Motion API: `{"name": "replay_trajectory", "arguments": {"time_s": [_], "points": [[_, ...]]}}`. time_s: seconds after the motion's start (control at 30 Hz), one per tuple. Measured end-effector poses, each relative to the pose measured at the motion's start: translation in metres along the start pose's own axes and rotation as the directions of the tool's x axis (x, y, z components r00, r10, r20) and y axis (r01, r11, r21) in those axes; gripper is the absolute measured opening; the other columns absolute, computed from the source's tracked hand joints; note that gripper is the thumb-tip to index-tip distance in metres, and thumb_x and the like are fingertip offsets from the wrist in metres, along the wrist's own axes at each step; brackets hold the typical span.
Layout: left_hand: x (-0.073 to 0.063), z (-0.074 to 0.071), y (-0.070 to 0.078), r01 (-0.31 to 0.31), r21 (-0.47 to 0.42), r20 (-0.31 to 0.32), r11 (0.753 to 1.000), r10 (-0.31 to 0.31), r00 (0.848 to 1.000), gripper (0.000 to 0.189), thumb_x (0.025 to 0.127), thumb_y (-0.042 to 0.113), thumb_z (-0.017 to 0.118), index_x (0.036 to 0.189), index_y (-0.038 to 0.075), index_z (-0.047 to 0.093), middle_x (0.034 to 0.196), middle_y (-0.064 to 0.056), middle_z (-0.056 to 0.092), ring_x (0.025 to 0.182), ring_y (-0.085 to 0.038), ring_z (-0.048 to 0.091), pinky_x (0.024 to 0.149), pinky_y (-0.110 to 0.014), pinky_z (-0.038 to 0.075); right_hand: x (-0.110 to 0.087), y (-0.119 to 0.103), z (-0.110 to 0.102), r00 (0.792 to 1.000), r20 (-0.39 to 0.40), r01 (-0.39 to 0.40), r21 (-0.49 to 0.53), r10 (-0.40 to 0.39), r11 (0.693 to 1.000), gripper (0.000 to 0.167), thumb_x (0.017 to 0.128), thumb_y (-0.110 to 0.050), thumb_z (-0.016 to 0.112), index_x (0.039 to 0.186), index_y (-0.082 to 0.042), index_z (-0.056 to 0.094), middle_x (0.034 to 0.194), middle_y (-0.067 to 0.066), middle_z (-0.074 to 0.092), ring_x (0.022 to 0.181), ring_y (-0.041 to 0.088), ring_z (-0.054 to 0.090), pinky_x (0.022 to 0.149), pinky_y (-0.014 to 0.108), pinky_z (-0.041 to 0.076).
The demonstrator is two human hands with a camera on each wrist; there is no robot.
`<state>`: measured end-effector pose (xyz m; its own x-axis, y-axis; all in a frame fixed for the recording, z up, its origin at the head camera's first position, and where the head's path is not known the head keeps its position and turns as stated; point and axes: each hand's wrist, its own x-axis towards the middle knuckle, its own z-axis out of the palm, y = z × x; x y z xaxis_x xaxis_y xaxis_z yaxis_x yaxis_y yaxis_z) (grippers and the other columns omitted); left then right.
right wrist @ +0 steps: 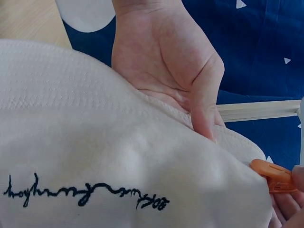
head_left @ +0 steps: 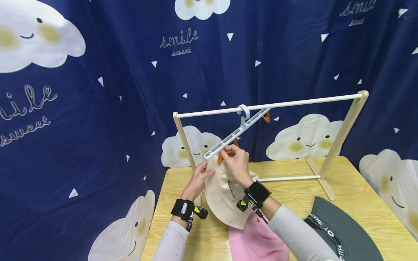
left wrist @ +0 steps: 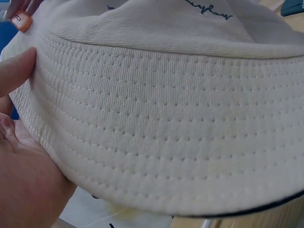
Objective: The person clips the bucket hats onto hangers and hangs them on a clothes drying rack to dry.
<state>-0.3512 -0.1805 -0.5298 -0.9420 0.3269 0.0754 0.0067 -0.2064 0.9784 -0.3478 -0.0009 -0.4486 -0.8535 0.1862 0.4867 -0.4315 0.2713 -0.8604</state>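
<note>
A cream bucket hat (head_left: 222, 197) with dark stitched lettering hangs between both hands, below the front end of a pale grey clip hanger (head_left: 249, 124). My left hand (head_left: 195, 182) pinches the hat's brim at its left side, thumb on the outer face in the left wrist view. My right hand (head_left: 238, 164) pinches an orange clip (right wrist: 274, 175) under the hanger. That clip meets the hat's edge in the right wrist view; whether its jaws grip the fabric I cannot tell. Behind the right hand, another orange clip (head_left: 236, 143) is partly hidden.
The hanger hooks over the white bar (head_left: 300, 103) of a wooden-legged rack (head_left: 343, 134). A pink hat (head_left: 258, 239) and a dark grey hat (head_left: 351, 232) lie on the wooden table (head_left: 284, 195). A third orange clip (head_left: 266, 116) hangs at the hanger's far end. Behind stands a blue curtain.
</note>
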Motion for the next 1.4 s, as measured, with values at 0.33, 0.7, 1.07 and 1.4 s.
{"name": "replay_trajectory", "arguments": {"time_s": [0.33, 0.7, 1.07, 1.4], "points": [[0.002, 0.000, -0.001, 0.026, -0.025, 0.025, 0.999, -0.025, 0.999, 0.048, 0.106, 0.010, 0.058, 0.153, 0.006, 0.048, 0.119, 0.000, 0.073, 0.100, -0.013, 0.072, 0.087, -0.030, 0.059, -0.001, 0.004, 0.002, 1.000, -0.009, 0.017, -0.015, -0.017, 1.000, 0.010, 0.087, -0.009, 0.084, 0.089, -0.002, 0.078, 0.081, 0.010, 0.078, 0.075, 0.025, 0.076, 0.064, 0.011, 0.046], [0.009, -0.005, 0.000, 0.073, 0.028, 0.009, 0.997, -0.073, 0.997, 0.056, 0.100, 0.020, 0.061, 0.153, 0.010, 0.051, 0.131, -0.004, 0.069, 0.113, -0.013, 0.066, 0.097, -0.029, 0.052, -0.005, 0.003, 0.002, 0.999, 0.031, 0.007, 0.034, -0.008, 0.999, 0.024, 0.081, -0.011, 0.091, 0.096, 0.002, 0.077, 0.090, 0.015, 0.079, 0.083, 0.029, 0.078, 0.071, 0.021, 0.059], [0.019, -0.006, 0.007, 0.084, 0.078, -0.077, 0.993, -0.078, 0.994, 0.053, 0.097, 0.016, 0.054, 0.147, -0.001, 0.052, 0.124, -0.011, 0.067, 0.108, -0.015, 0.066, 0.094, -0.032, 0.055, -0.006, 0.004, 0.006, 0.999, 0.043, -0.018, 0.039, 0.016, 0.999, 0.025, 0.083, -0.010, 0.089, 0.100, 0.002, 0.076, 0.094, 0.016, 0.079, 0.086, 0.030, 0.078, 0.074, 0.025, 0.061], [0.022, -0.004, 0.011, 0.014, 0.175, -0.126, 0.984, 0.008, 0.992, 0.028, 0.097, 0.015, 0.058, 0.123, 0.006, 0.063, 0.145, -0.014, 0.051, 0.129, -0.026, 0.045, 0.107, -0.045, 0.035, -0.009, 0.007, 0.008, 0.998, 0.055, -0.022, 0.077, 0.018, 0.997, 0.027, 0.083, -0.007, 0.088, 0.104, 0.004, 0.074, 0.098, 0.019, 0.079, 0.091, 0.032, 0.078, 0.078, 0.031, 0.062]]}}
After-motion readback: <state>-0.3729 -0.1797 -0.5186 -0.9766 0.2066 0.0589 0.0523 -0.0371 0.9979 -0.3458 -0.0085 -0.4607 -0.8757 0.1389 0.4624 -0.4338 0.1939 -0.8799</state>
